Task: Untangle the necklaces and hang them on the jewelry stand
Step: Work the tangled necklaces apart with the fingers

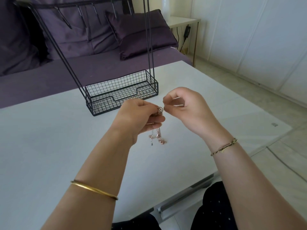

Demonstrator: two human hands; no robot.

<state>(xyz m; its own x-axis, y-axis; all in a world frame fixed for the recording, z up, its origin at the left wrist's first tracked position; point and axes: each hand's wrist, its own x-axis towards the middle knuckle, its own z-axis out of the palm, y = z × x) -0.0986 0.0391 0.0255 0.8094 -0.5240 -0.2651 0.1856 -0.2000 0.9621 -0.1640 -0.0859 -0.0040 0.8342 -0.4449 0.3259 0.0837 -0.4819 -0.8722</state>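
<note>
Here, gripping the tangled necklaces (157, 136) in the left hand (137, 117), with fingers curled round the top of the bunch and a small ring-shaped piece poking out by the thumb. Letting the rose-gold and silver strands and pendants dangle below that fist, just above the worktop (49, 130); hard to tell whether the lowest bits touch it. Pinching at the right edge of the same knot with the right hand (181, 107), thumb and forefinger closed together, the other fingers curled in; too fine to see which strand. Wearing a gold bangle (94, 190) on the left forearm and a thin cord bracelet (223, 146) on the right wrist.

Farther out, just beyond the hands: the black wire jewelry stand (122, 95), upright on the worktop, with a mesh basket at its base and slim rods rising to a top bar with hooks, nothing hanging there. Beyond that, a purple sofa (49, 75) with a matching cushion (141, 35). To the far right, a small white side table (182, 20).
</note>
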